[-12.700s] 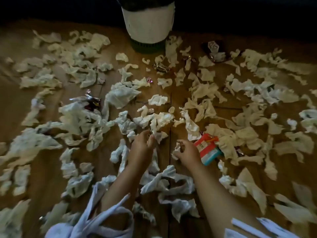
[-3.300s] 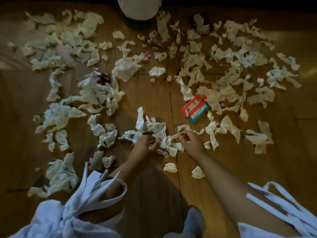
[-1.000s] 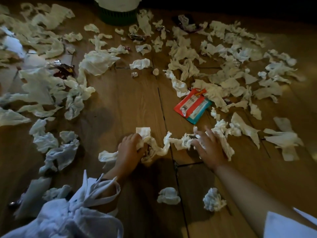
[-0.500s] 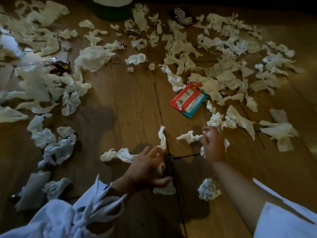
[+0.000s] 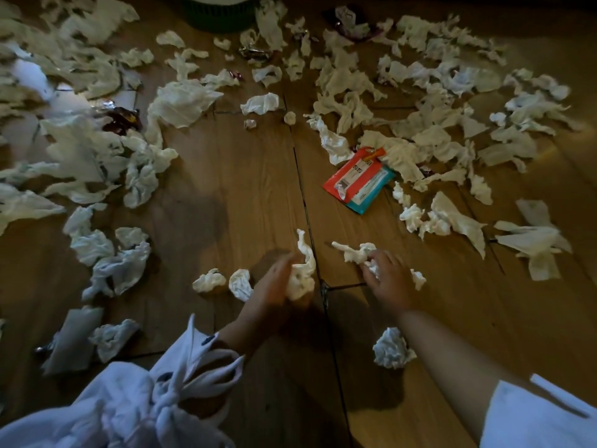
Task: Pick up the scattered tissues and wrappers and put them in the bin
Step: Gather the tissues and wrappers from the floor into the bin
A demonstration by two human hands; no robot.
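The left hand [image 5: 277, 282] curls round a crumpled tissue wad [image 5: 303, 276] whose tail stands up. The right hand [image 5: 389, 279] grips a twisted tissue strip [image 5: 353, 252], its long axis running away and leftward over the floor [image 5: 252, 195]. The bin [image 5: 219, 14] lies ahead, well apart and slightly left of both, so the left hand is nearer. Two loose tissue balls [image 5: 210, 281] sit just left of that hand.
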